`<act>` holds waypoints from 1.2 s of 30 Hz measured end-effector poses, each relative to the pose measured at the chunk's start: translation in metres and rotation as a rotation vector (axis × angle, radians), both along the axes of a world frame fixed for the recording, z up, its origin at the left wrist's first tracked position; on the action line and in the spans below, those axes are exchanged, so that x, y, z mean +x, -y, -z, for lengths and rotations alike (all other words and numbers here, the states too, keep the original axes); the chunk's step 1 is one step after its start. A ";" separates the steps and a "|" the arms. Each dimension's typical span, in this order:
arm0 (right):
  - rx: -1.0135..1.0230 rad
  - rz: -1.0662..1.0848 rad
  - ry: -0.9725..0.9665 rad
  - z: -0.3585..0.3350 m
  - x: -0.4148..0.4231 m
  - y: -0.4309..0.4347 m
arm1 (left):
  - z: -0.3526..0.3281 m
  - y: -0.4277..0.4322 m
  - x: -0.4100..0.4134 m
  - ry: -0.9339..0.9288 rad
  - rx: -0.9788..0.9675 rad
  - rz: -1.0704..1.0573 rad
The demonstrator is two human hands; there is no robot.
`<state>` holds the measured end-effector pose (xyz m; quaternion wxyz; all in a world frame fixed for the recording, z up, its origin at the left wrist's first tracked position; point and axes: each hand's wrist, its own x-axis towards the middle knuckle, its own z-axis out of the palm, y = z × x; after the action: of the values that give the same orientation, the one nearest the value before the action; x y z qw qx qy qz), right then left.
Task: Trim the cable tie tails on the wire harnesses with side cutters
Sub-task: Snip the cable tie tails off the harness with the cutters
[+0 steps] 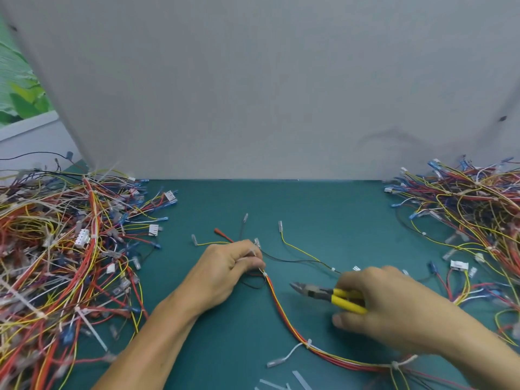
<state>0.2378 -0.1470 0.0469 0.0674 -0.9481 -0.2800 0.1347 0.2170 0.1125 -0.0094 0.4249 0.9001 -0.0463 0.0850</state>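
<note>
Harness: one red-and-yellow harness [281,306] lay on the green mat [309,209], in the middle, running from my left hand toward the near right edge.
Tie in work: a small white cable tie [264,273] sat on the bundle just under the left fingertips. A pale strand led from it up into the fingers, and I took that for its tail, not yet cut.
Other ties: a second tie [309,342] and a third tie [395,365] sat further along the same bundle. I could not tell whether their tails were off.
Done: short pale cut-off strips [299,380] lay at the near edge, and the right pile [464,218] showed no long tails, so I judged those harnesses finished.
Left: the left pile [56,263] was larger and bristled with long pale tails, so I reckoned most of the job remained.
Cutters: the side cutters [326,294] pointed left, their tip near the bundle and a little below and right of the tie, touching nothing.
Left hand [225,273]: fingers curled, pinching the wires and the strand at the tie.
Right hand [388,305]: wrapped round the yellow handles, thumb free below them. Whether the jaws stood parted was too small to tell.
</note>
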 end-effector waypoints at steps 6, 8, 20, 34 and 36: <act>0.049 0.109 0.070 0.013 -0.001 -0.032 | 0.000 0.005 0.004 -0.026 0.065 -0.041; 0.025 0.112 0.106 0.016 -0.001 -0.039 | -0.001 0.007 0.003 -0.037 0.074 -0.054; -0.066 0.062 0.102 0.013 -0.006 -0.048 | 0.001 0.004 0.003 -0.030 0.066 -0.032; -0.143 0.093 0.195 0.010 -0.013 -0.055 | 0.003 0.004 0.003 0.003 0.066 -0.046; -0.155 0.086 0.197 0.009 -0.012 -0.057 | 0.002 0.004 0.003 0.007 0.062 -0.042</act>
<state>0.2255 -0.0899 0.0380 -0.0280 -0.9702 -0.2332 0.0590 0.2205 0.1082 -0.0118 0.3948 0.9132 -0.0314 0.0954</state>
